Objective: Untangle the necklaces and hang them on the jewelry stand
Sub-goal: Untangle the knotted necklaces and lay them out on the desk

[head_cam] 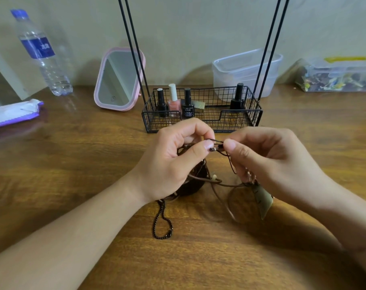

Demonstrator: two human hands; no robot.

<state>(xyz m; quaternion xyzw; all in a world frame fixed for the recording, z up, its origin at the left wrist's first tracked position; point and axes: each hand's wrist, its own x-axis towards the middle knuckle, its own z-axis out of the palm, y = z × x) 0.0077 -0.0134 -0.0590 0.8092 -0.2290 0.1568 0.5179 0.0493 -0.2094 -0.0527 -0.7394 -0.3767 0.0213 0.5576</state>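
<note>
Table (pixel 73 164) of brown wood is spread under everything. The jewelry stand (pixel 202 109), a black wire basket with tall rods, is set at the middle rear, and nail polish bottles (pixel 173 100) are held in it. A thin dark cord (pixel 216 143) is pinched between the fingers of the left hand (pixel 173 162) and the right hand (pixel 272 164), just in front of the stand. The tangled necklaces (pixel 199 183) are draped beneath both hands, and a beaded chain (pixel 162 222) is trailed onto the table nearer the person.

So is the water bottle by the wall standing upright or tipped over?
Upright. The water bottle stands on its base on the wooden table, blue cap on top; its lean looks like wide-angle distortion.
</note>
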